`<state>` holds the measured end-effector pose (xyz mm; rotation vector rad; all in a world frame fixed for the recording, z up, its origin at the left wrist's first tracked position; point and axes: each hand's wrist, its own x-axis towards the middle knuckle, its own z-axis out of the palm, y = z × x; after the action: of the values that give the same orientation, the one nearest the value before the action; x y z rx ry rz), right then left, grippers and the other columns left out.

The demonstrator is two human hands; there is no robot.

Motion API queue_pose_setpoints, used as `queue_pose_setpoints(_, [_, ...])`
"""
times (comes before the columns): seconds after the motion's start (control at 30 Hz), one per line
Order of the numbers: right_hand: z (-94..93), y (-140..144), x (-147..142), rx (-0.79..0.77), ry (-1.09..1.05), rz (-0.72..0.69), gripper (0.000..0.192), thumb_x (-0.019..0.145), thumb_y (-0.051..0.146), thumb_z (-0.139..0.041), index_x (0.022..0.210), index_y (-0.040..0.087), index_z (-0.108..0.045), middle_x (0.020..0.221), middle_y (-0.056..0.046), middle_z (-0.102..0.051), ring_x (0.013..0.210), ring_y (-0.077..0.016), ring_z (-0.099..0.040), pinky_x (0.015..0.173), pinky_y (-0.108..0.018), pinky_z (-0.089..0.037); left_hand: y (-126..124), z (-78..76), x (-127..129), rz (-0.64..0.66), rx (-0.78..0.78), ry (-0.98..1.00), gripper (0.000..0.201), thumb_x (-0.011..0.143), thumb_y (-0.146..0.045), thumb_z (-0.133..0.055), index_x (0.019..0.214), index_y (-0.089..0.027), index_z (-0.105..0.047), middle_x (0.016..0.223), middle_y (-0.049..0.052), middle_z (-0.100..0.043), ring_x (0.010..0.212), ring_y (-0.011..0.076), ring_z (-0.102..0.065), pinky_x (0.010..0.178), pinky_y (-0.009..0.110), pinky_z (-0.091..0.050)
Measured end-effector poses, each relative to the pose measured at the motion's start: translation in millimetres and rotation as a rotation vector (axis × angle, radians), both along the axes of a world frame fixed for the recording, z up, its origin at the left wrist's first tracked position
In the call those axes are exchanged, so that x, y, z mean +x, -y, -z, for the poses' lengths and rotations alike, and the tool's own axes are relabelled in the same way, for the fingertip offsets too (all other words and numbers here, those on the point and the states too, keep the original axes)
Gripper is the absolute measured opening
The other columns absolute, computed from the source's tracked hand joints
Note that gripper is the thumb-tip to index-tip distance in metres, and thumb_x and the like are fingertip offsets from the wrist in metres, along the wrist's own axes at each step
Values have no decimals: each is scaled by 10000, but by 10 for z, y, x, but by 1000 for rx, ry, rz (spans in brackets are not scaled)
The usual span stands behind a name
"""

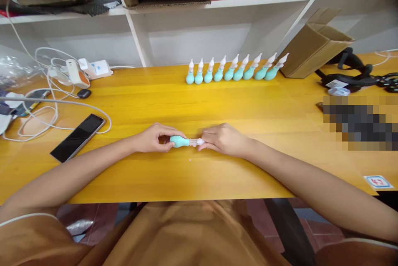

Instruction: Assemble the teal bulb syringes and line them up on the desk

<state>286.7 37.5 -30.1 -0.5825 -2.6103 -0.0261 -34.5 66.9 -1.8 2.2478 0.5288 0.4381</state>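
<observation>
**Both hands on one bulb aspirator**

Left hand (154, 137) pinches the teal bulb aspirator (180, 141) by its bulb; right hand (225, 139) closes its fingertips on the clear nozzle tip (196, 142). It lies sideways between the hands, just above the yellow surface (186, 174), probably so each end gets a firm hold. Beyond the hands, a row of upright aspirators (234, 71). Phone (77, 136) left of the left hand.
</observation>
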Motion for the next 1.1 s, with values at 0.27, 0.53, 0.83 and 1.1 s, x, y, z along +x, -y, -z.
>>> queue_pose_setpoints(0.27, [16, -9, 9, -55, -57, 22, 506, 1153, 539, -505, 901, 171, -745, 777, -39, -716, 658, -152, -628, 624, -300, -357, 0, 5, -21, -43, -22, -12, 440, 996, -328, -700, 1414, -207, -766, 1190, 99, -847, 740, 133, -689, 656, 221, -493])
queue_pose_setpoints(0.53, [11, -3, 28, -123, -46, 58, 523, 1158, 552, -487, 932, 176, -770, 806, -49, -742, 693, -156, -656, 636, -289, -381, -5, 29, -58, -58, -30, -37, 470, 1060, -408, -676, 1496, -235, -715, 1325, 105, -824, 929, 185, -778, 809, 254, -556])
queue_pose_setpoints(0.83, [3, -7, 24, -78, -14, 7, 534, 1156, 560, -488, 891, 179, -752, 782, -47, -723, 670, -157, -629, 640, -298, -364, -12, 18, -45, -1, -133, -40, 456, 1040, -378, -715, 1481, -264, -733, 1334, 93, -824, 1051, 214, -796, 886, 257, -567])
queue_pose_setpoints(1.1, [-54, 24, -7, -305, -114, 17, 515, 1154, 557, -492, 986, 173, -791, 845, -50, -748, 722, -151, -670, 678, -263, -424, -5, 44, -41, -154, -236, -7, 506, 975, -443, -785, 1439, -245, -762, 1217, 84, -853, 958, 222, -780, 800, 274, -569])
